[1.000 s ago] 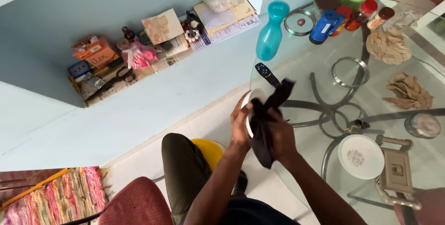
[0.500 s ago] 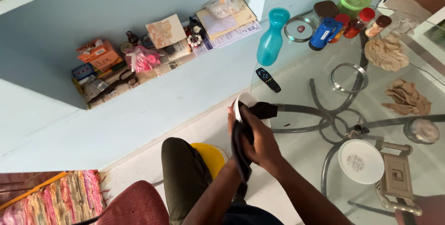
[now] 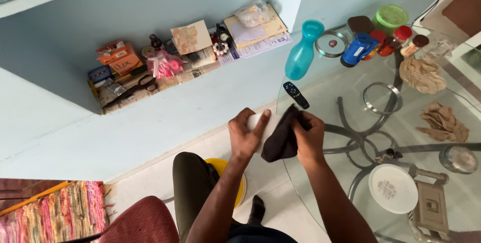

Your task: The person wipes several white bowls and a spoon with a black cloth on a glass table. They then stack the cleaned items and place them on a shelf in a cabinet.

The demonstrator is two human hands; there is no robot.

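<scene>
- Left hand (image 3: 245,135): fingers closed around the rim of a white plate (image 3: 259,121), held on edge in the air above the near edge of the glass surface (image 3: 350,87); most of the plate hidden behind the hand.
- Right hand (image 3: 309,140): fingers bunched tight on a dark cloth (image 3: 281,137), pressed against the plate's face; loose end of the cloth hanging below.
- Step in hand, by judgement: wiping the plate dry or clean, mid-stroke.
- Next move, by judgement: calls for a firm hold on the rim and a turn of the plate to bring the unwiped part under the cloth; thin rim, so risk of slipping.
- Just beyond the hands: black remote (image 3: 296,94) and teal bottle (image 3: 302,51), standing upright on the surface.
- Lower right: second white plate (image 3: 393,188), lying flat beside a beige switch box (image 3: 431,202).
- Far side: jars with coloured lids (image 3: 391,35), blue torch-like item (image 3: 356,50), crumpled beige cloths (image 3: 422,74).
- Wall shelf (image 3: 165,85): boxes, papers, scissors, pink item.
- Below: yellow bucket (image 3: 225,169) on the floor, red chair (image 3: 143,220).
</scene>
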